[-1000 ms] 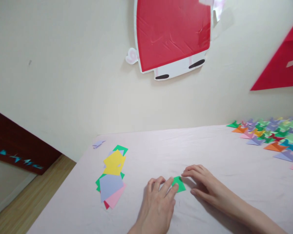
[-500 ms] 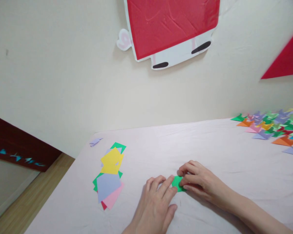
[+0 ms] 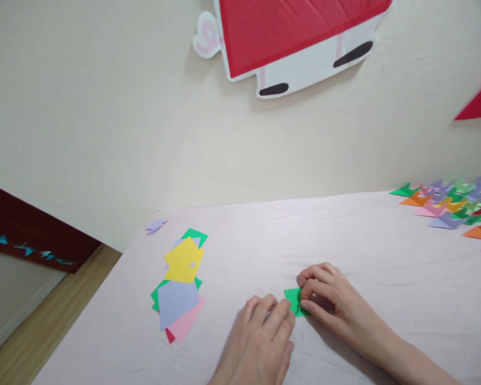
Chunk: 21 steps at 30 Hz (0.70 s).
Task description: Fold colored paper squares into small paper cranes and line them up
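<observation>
A small green piece of paper lies on the white-covered table between my two hands. From the right, my right hand has its thumb and fingertips closed at the paper's right edge, partly covering it. My left hand rests palm down on the other side. Its fingers are bent a little and apart, and the fingertips touch the lower left edge of the paper. The part of the paper under the fingers is hidden.
Coloured paper squares lie overlapped on the left, near a small folded lilac piece. Several folded paper figures stand in rows at the back right. A wall with a red and white cut-out rises behind.
My left hand has slid slightly down the paper, baring its upper left corner. My right fingers have shifted at the right edge, the thumb now over the paper. The camera view has turned slightly left.
</observation>
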Each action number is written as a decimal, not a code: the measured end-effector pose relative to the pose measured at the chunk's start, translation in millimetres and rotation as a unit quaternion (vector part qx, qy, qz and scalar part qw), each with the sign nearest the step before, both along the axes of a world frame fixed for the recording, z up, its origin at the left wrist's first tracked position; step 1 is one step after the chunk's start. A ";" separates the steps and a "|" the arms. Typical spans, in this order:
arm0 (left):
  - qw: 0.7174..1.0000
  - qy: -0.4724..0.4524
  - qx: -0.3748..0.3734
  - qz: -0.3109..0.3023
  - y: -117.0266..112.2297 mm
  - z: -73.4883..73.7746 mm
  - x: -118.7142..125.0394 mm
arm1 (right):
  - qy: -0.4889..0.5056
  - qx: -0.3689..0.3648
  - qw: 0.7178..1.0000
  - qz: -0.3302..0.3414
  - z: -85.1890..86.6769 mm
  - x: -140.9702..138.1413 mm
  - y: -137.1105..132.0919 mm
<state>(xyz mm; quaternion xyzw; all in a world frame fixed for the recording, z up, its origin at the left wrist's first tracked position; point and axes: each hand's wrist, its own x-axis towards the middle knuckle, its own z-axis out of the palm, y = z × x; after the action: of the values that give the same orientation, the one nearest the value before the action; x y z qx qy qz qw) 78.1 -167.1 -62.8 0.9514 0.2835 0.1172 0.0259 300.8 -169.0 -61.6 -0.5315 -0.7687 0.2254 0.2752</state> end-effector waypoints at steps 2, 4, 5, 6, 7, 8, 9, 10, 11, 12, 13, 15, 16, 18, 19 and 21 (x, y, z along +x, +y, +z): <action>1.000 -0.002 0.009 0.001 -0.8 -0.3 0.8 | -0.002 0.006 1.000 -0.003 0.7 -1.2 1.0; 1.000 0.000 0.012 -0.003 -1.5 -0.7 1.7 | -0.004 0.007 1.000 -0.006 1.4 -2.1 2.3; 1.000 -0.001 0.013 -0.004 -1.9 -0.9 2.2 | -0.005 0.005 1.000 -0.008 1.7 -2.4 2.9; 1.000 -0.004 0.014 -0.004 -2.2 -1.1 2.8 | -0.004 0.002 1.000 -0.009 2.0 -2.6 3.5; 1.000 -0.009 0.016 -0.003 -2.5 -1.3 3.5 | -0.003 -0.002 1.000 -0.010 2.1 -2.7 4.0; 1.000 -0.015 0.019 -0.003 -2.7 -1.5 4.2 | -0.001 -0.007 1.000 -0.011 2.1 -2.8 4.6; 1.000 -0.022 0.023 -0.002 -2.8 -1.6 4.9 | 0.001 -0.012 1.000 -0.012 1.9 -2.8 5.0; 0.999 -0.026 0.026 -0.002 -2.9 -1.7 5.5 | 0.002 -0.016 1.000 -0.013 1.5 -2.8 5.4; 0.999 -0.028 0.029 -0.003 -3.0 -1.8 6.0 | 0.003 -0.019 1.000 -0.013 0.9 -2.8 5.7; 0.999 -0.026 0.030 -0.003 -3.1 -1.8 6.3 | 0.003 -0.020 1.000 -0.013 0.2 -2.7 6.0; 0.999 -0.020 0.030 -0.003 -3.2 -1.8 6.5 | 0.002 -0.019 1.000 -0.013 -0.5 -2.6 6.1; 1.000 -0.007 0.028 -0.004 -3.4 -2.1 6.7 | -0.001 -0.015 1.000 -0.012 -1.9 -2.5 6.3; 1.000 -0.001 0.025 -0.003 -3.5 -2.3 6.7 | -0.003 -0.013 1.000 -0.013 -2.5 -2.4 6.3; 1.000 0.005 0.016 -0.003 -3.6 -2.9 6.8 | -0.004 -0.011 1.000 -0.016 -3.2 -2.2 6.2; 1.000 0.004 0.013 -0.003 -3.5 -3.2 7.0 | -0.004 -0.012 1.000 -0.016 -3.4 -2.1 6.2; 1.000 -0.003 0.012 -0.003 -3.3 -3.7 7.4 | -0.004 -0.014 1.000 -0.015 -3.6 -2.0 6.1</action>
<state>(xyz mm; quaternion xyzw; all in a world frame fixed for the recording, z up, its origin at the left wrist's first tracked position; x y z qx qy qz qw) 85.5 -170.4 -66.5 0.9522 0.2792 0.1233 0.0155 298.8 -162.9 -65.2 -0.5477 -0.7583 0.2303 0.2682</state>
